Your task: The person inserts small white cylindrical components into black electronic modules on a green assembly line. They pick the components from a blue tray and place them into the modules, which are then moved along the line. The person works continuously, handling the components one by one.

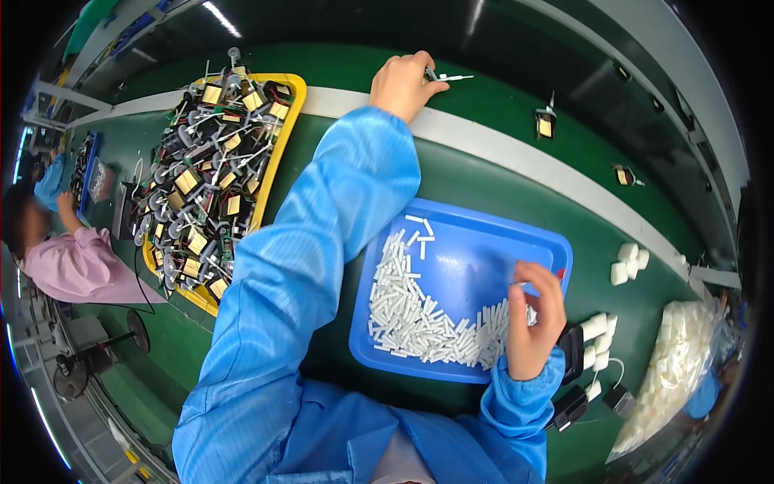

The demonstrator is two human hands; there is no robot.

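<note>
My left hand (403,85) reaches over the pale rail to the far green strip. Its fingers are closed on a small electronic assembly (430,75), mostly hidden by the hand; a thin white lead sticks out to the right. In front of me lies a blue tray (476,250) with many short white tubes (415,323) heaped along its left and near sides. Over the tray's right part hangs my right hand (534,323), thumb and fingertips brought together. Whatever is between those fingertips is too small to make out.
At left, a yellow tray (298,93) overflows with wired assemblies (218,173). Two similar pieces, one assembly (545,123) and another (623,175), lie beyond the pale rail (516,145). White blocks (629,262) and a clear bag (673,363) are at right. A co-worker (68,254) sits far left.
</note>
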